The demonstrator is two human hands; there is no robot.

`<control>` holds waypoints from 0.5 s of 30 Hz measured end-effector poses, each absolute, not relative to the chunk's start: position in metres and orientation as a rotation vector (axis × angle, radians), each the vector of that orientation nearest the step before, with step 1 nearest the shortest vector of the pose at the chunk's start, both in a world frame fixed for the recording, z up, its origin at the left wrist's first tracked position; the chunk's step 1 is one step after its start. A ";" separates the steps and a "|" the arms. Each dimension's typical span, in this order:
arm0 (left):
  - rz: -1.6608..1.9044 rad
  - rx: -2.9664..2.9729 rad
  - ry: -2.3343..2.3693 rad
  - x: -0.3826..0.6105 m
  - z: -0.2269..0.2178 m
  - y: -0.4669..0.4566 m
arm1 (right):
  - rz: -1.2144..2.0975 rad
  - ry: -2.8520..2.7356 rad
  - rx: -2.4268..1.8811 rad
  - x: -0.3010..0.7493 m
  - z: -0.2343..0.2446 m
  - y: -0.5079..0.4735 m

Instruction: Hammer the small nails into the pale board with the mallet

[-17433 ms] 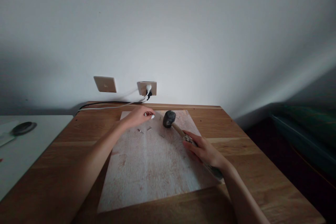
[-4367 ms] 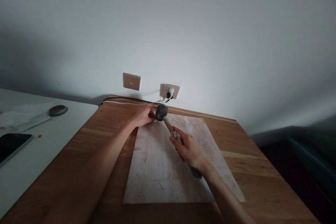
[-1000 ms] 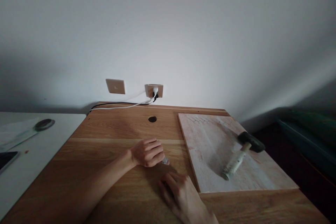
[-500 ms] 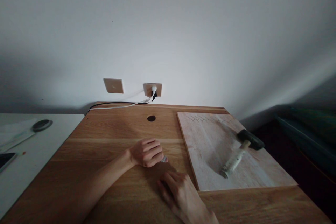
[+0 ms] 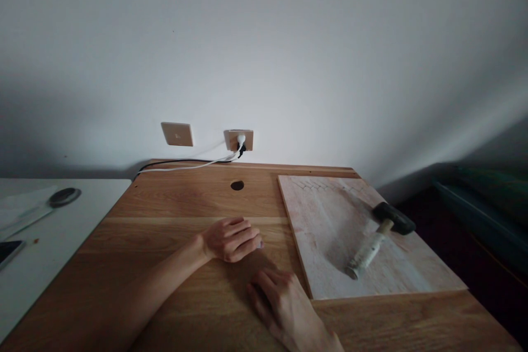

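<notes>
My left hand (image 5: 231,238) rests on the wooden desk (image 5: 173,231) with its fingers curled; a small pale object just peeks out at the fingertips, too small to name. My right hand (image 5: 284,308) lies flat on the desk in front of it, fingers stretched out, holding nothing. To the right a pale board (image 5: 330,231) lies on the desk, and a hammer (image 5: 377,239) with a black head and a light handle rests on it, apart from both hands.
A round cable hole (image 5: 237,185) sits near the desk's back. Behind it are a wall switch (image 5: 177,133) and a socket (image 5: 238,140) with white and black cables. A white table (image 5: 45,231) at left holds a dark round item (image 5: 64,196) and a phone (image 5: 8,250).
Over the last second the small object at my left fingertips has been drawn further into the curled fingers. My right hand has stayed flat. The board and hammer have not moved.
</notes>
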State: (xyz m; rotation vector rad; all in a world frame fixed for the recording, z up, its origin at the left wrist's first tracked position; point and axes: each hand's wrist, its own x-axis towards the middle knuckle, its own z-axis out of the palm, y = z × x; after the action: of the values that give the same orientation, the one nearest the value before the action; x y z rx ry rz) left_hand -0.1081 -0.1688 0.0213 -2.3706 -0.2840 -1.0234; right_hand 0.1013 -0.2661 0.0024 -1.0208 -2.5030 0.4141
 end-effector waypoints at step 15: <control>-1.008 -2.401 -0.304 -0.109 0.022 -0.169 | 0.414 -2.490 -1.018 0.102 0.004 -0.266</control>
State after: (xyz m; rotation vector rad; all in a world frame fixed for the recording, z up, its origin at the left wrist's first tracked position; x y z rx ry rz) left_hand -0.1090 -0.1695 0.0216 -2.4014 -0.3042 -1.0078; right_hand 0.1021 -0.2664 0.0041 -1.0184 -2.4897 0.4144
